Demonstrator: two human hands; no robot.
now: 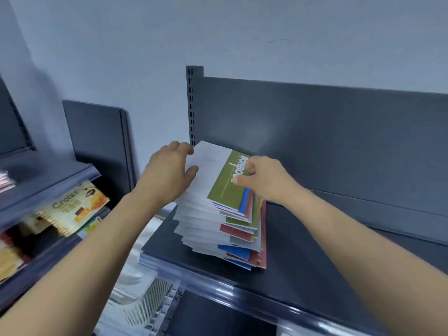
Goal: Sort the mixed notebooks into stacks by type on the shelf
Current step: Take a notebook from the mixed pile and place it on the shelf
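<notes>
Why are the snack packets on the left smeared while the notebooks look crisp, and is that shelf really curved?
Head view: the snack packets near the edge are blurred, while lettering on the green notebook atop the stack reads clearly. Head view: the back panel has curved edges, likely wide-angle distortion; a soft pale sheen lies on it.

Lower notebooks (206, 236) hidden; blurred packets (72, 209), maybe croissants.
</notes>
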